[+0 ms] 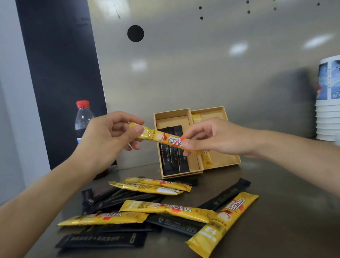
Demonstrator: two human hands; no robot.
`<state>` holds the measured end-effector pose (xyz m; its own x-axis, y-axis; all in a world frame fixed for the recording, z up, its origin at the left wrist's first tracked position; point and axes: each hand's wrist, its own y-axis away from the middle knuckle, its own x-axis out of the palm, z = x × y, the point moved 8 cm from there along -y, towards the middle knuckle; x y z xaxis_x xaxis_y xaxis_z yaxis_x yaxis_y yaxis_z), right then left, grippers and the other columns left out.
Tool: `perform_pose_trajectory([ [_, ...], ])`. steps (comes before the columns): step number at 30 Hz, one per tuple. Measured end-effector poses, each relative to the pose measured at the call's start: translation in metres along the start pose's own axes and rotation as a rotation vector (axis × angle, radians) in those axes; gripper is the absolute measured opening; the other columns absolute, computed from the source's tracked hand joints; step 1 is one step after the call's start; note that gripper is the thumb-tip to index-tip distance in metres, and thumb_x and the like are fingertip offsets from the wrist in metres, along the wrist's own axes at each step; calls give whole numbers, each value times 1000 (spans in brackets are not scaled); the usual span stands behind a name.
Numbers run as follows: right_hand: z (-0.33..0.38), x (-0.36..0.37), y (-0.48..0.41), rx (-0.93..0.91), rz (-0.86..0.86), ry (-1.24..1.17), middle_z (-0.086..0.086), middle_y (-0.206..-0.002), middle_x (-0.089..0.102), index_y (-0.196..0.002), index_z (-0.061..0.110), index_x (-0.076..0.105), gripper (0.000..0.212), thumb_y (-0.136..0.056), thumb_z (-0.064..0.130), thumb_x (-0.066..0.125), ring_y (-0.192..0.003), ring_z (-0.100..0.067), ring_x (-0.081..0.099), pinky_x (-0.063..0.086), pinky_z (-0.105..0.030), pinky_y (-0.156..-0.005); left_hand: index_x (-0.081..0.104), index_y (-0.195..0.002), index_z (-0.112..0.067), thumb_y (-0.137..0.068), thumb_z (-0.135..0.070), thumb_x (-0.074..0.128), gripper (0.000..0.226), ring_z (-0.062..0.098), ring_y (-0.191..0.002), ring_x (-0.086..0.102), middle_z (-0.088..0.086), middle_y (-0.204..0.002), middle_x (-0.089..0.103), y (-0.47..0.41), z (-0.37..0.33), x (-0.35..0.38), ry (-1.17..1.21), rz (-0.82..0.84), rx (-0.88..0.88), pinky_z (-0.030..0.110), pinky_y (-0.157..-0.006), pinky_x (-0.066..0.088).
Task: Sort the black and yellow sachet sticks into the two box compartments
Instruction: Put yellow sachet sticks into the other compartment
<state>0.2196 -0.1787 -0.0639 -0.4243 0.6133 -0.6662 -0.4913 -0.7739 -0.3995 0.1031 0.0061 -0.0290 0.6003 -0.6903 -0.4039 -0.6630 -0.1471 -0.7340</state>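
The left hand (105, 140) and the right hand (214, 139) both pinch one yellow stick (164, 139), held above the box (208, 109). It would be best to let the left go, turn the stick lengthwise and lay it in the right compartment (224, 156), away from the black sticks (173, 151).

One yellow stick (161, 139), pinched at its ends by the left hand (103, 140) and right hand (214, 139), tilts before the box (171, 112) holding three black sticks (173, 160); mixed sticks (167, 210) lie beneath.

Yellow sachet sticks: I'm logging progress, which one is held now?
The yellow stick raised before the box, its ends pinched by the left hand and the right hand; every other yellow one lies on the table or in the right compartment.
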Motion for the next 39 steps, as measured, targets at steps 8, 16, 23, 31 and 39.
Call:
perform_pose_trajectory([
  [8,16,18,0,-123,35,94,4,-89,77,-104,18,74,18,-92,32,70,-80,-6,68,52,-24,-78,71,-108,-18,-90,-21,67,19,19,-71,75,4,-85,77,1,1,5,-5,41,30,25,-65,61],
  [16,2,-28,8,35,34,103,0,-100,79,-106,12,66,17,-99,26,61,-95,-9,68,47,-31,-92,70,-109,-25,-95,-27,63,15,13,-76,74,-1,-95,76,4,7,11,-71,68,-45,30,-68,60],
  [23,-59,-92,20,375,-434,56,2,-92,69,-92,12,76,23,-84,34,79,-87,-12,60,42,-24,-79,73,-101,-25,-96,-19,64,12,15,-78,73,-1,-96,75,6,12,14,-144,106,-80,43,-77,60],
  [31,-65,-62,15,410,-419,270,-9,-78,77,-90,10,72,20,-86,29,79,-78,-22,76,63,-32,-74,73,-98,-28,-96,-19,64,13,9,-77,72,-9,-91,77,8,15,20,-203,146,-100,41,-78,61],
  [39,-64,-50,11,395,-426,268,-8,-81,75,-93,13,68,8,-94,21,68,-64,-14,71,61,-25,-62,74,-96,-27,-95,-21,65,11,9,-77,73,-9,-89,77,8,16,21,-209,171,-100,43,-77,62],
])
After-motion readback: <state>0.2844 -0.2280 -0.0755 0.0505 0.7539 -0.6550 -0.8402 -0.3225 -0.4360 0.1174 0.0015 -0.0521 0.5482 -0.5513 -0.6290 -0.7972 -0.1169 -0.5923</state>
